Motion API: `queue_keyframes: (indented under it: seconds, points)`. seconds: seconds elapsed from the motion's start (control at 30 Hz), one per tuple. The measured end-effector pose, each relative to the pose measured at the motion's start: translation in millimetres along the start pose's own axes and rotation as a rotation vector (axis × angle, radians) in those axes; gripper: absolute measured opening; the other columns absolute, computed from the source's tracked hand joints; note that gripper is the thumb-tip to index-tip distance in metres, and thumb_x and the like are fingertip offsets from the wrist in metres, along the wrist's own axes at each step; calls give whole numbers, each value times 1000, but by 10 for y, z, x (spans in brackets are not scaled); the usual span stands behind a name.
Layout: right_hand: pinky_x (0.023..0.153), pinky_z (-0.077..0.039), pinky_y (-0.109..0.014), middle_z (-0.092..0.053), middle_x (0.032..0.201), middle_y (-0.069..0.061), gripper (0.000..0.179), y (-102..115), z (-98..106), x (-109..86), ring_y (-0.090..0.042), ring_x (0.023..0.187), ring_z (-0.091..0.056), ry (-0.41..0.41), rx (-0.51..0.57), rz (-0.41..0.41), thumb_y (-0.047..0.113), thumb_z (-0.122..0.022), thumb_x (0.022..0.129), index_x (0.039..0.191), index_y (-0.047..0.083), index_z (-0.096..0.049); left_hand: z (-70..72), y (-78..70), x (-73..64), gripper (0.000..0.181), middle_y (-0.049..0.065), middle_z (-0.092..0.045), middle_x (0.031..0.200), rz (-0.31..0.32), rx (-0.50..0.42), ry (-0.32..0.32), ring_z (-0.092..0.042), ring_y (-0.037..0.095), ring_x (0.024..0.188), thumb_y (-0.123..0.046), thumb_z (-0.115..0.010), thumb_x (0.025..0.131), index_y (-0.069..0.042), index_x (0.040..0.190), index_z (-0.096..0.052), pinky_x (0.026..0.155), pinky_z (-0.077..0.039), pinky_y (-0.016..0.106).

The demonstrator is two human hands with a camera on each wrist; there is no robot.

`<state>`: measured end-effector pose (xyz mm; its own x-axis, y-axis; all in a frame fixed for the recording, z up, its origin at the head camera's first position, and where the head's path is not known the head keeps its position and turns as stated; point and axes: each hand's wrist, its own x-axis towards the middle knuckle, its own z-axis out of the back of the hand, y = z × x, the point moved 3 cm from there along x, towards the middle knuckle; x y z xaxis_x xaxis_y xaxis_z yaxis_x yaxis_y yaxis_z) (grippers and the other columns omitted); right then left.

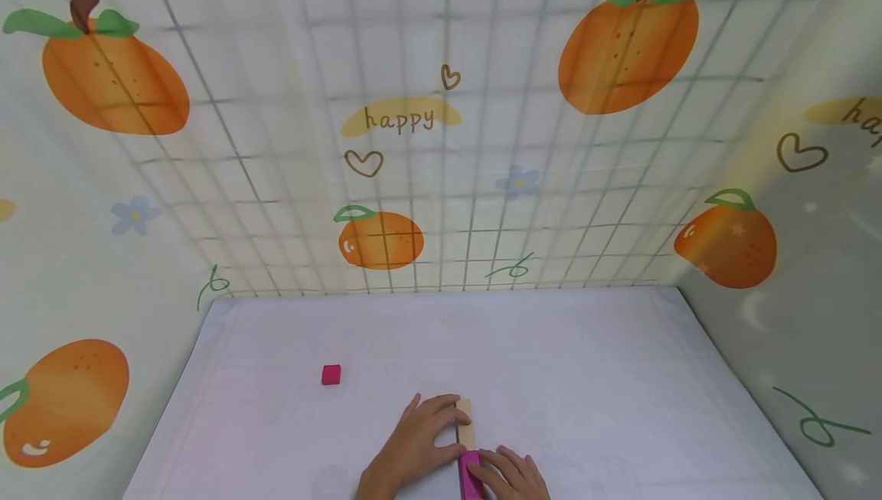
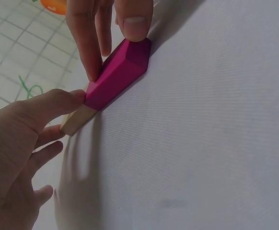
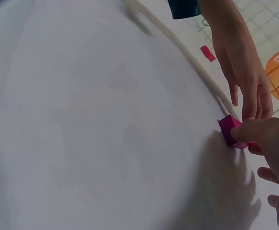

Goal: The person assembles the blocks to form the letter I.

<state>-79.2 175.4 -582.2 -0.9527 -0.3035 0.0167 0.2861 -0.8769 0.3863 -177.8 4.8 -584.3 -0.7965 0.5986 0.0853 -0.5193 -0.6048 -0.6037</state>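
Observation:
A plain wooden block [image 1: 465,433] and a magenta block [image 1: 472,475] lie end to end in a line on the white table. My left hand [image 1: 419,440] holds the wooden block from its left side, fingers toward its far end and the thumb at the joint between the two blocks. On the other side, my right hand [image 1: 515,474] pinches the magenta block between thumb and fingers. The left wrist view shows the magenta block [image 2: 118,76] with slanted faces at its near end. Most of the wooden block is hidden there.
A small red cube [image 1: 331,374] sits on the white tabletop [image 1: 586,377], to the left and farther back than the hands. Printed cloth walls [image 1: 386,178] with oranges and grid lines enclose the table at the back and sides.

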Motion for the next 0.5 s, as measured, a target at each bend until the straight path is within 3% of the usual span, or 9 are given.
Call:
queue_keyframes:
  seconds: [0.23, 0.5]
  points:
    - [95, -37, -74, -59, 131, 0, 76, -19, -9, 0, -35, 125, -51, -44, -12, 17, 81, -47, 83, 126, 20, -67, 4, 7, 1, 29, -5, -53, 143, 19, 1, 7, -43, 13, 137, -34, -74, 90, -30, 118, -66, 113, -22, 65]
    - [95, -36, -74, -60, 131, 0, 75, -26, -21, 7, -35, 125, -51, -33, -1, 12, 80, -48, 83, 126, 21, -67, -6, 12, -11, 30, -4, -54, 142, 13, -2, -6, -44, 15, 136, -33, -74, 90, -29, 118, -66, 112, -24, 65]
